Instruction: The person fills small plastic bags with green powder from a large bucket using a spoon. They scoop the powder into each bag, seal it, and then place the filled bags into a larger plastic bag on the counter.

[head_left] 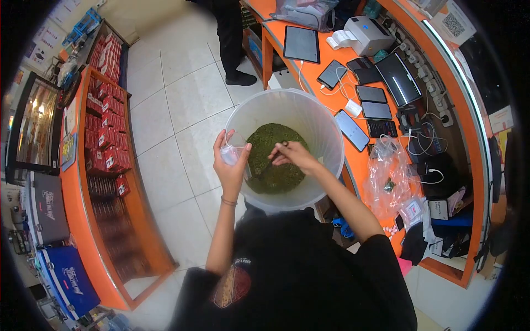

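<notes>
A large translucent plastic tub [326, 127] stands in front of me, with dark green, loose, leaf-like material [276, 138] at its bottom. At its left rim, my left hand [233, 171] grips a small clear plastic bag [229, 155] with a whitish patch on it. My right hand [296, 157] is over the tub's middle, fingers closed round the handle of a dark spoon [261, 173]. The spoon's lower end points down and left toward the green material, near the bag. Its exact contact with the material is hard to make out.
On the right, an orange counter [326, 102] bears a tablet [302, 44], several phones, cables, a label printer [361, 36] and a crumpled clear bag [389, 179]. Red boxes [113, 138] fill an orange shelf on the left. A person's dark-clad leg [229, 38] stands beyond the tub.
</notes>
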A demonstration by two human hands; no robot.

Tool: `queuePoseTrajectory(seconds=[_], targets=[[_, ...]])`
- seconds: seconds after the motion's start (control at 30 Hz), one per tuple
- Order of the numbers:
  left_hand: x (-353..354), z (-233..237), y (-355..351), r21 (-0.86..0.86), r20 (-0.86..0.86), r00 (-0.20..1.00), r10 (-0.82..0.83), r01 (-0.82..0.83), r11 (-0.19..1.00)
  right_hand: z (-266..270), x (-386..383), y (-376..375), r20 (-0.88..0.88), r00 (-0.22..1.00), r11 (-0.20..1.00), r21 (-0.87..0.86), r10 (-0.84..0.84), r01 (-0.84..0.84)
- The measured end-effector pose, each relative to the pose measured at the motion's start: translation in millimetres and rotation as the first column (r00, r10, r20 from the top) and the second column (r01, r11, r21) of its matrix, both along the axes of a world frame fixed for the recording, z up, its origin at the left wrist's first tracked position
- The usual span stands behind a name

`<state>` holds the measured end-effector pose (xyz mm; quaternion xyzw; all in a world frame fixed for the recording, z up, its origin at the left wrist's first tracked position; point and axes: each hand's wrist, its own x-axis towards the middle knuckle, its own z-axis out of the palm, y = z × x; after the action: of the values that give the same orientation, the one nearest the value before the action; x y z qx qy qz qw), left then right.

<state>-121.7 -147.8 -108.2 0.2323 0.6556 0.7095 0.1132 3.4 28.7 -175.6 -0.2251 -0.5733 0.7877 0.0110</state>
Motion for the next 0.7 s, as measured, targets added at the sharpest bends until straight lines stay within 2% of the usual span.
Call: queuePoseTrajectory(seconds=[0.07, 0.1, 0.17, 0.2, 0.23, 0.27, 0.33, 0.4, 0.53, 0.6, 0.67, 0.7], targets=[[-1, 2, 1, 0.021, 0.009, 1.0, -0.008, 0.008, 1.0, 26, 21, 14, 0.028, 0.998, 0.988, -0.142, -0.053, 0.057], [-2, 2, 0, 0.0, -0.035, 0.999, 0.022, -0.022, 1.0, 35, 32, 18, 0.025, 0.998, 0.988, -0.14, -0.061, 0.064], [-5, 2, 2, -0.015, -0.081, 0.996, 0.046, -0.048, 0.999, 50, 54, 22, -0.031, 0.948, 0.943, -0.116, -0.318, 0.313], [-6, 3, 2, -0.074, -0.154, 0.988, 0.034, -0.046, 0.996, 57, 63, 23, -0.033, 0.945, 0.94, -0.116, -0.327, 0.321], [-7, 3, 2, -0.133, -0.226, 0.974, 0.015, -0.046, 0.99, 62, 71, 23, -0.071, 0.911, 0.911, -0.11, -0.406, 0.398], [-7, 3, 4, -0.131, -0.228, 0.974, 0.005, -0.036, 0.991, 66, 79, 23, -0.109, 0.87, 0.876, -0.106, -0.481, 0.471], [-6, 10, 8, -0.3, -0.444, 0.89, -0.108, -0.034, 0.953, 72, 90, 20, -0.131, 0.817, 0.827, -0.131, -0.562, 0.547], [-3, 12, 12, -0.341, -0.497, 0.85, -0.175, -0.006, 0.94, 82, 99, 13, -0.198, 0.692, 0.718, -0.125, -0.694, 0.684], [1, 4, 23, -0.446, -0.54, 0.774, -0.331, 0.071, 0.892, 123, 94, -15, -0.345, 0.592, 0.63, 0.002, -0.728, 0.776], [4, 0, 30, -0.459, -0.518, 0.777, -0.358, 0.101, 0.883, 131, 86, -35, -0.532, 0.55, 0.564, 0.156, -0.644, 0.811], [8, 1, 37, -0.47, -0.498, 0.777, -0.385, 0.131, 0.873, 130, 87, -51, -0.569, 0.588, 0.586, 0.216, -0.574, 0.781], [10, 2, 40, -0.481, -0.475, 0.79, -0.388, 0.137, 0.866, 129, 87, -56, -0.595, 0.682, 0.551, 0.428, -0.426, 0.717]])
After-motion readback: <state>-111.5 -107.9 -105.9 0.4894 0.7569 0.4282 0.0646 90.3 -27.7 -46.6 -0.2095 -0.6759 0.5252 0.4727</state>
